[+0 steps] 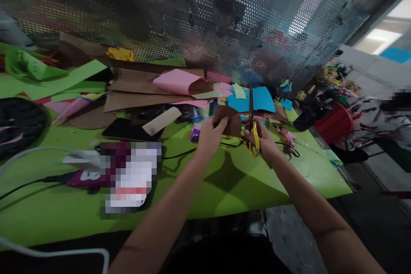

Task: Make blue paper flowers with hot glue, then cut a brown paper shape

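My left hand (pixel 210 135) pinches a small brown piece of paper (pixel 229 120) and holds it up above the green table (pixel 224 184). My right hand (pixel 263 139) grips yellow-handled scissors (pixel 252 126) whose blades point up and away, just right of the brown paper. Both hands hover over the far middle of the table, close together.
Sheets of brown, pink, green and blue paper (pixel 257 99) litter the back of the table. A black phone (pixel 128 129) with a beige strip lies left of my hands. Black cables cross the table. A perforated metal screen (pixel 224 21) stands behind. A red tub (pixel 332 124) sits at right.
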